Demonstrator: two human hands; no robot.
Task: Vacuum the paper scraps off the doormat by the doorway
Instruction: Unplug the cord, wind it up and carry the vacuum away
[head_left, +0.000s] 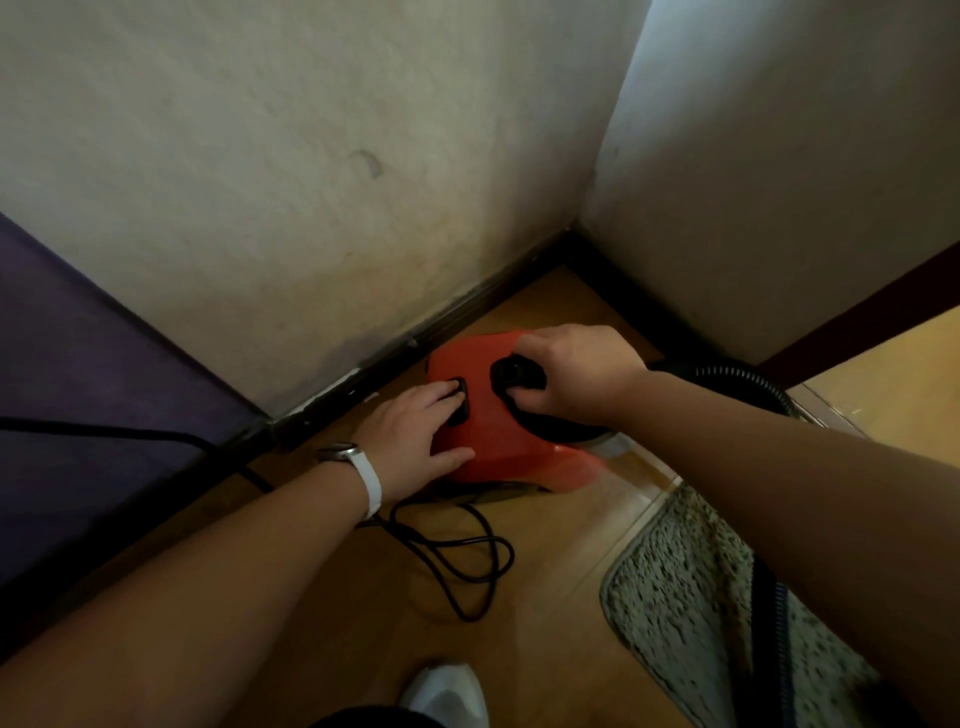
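Both hands on vacuum | left hand flat, spread | right hand gripping handle

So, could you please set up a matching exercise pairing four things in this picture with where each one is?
Things:
1. left hand
2. right hand
3. cord
4. doormat

Places:
A. looped on the floor in front of the vacuum
B. on the floor right of the vacuum
C. on the vacuum's black handle
D. fingers on a black button

Pairs: 1-D, 2-C, 3-A, 4-B
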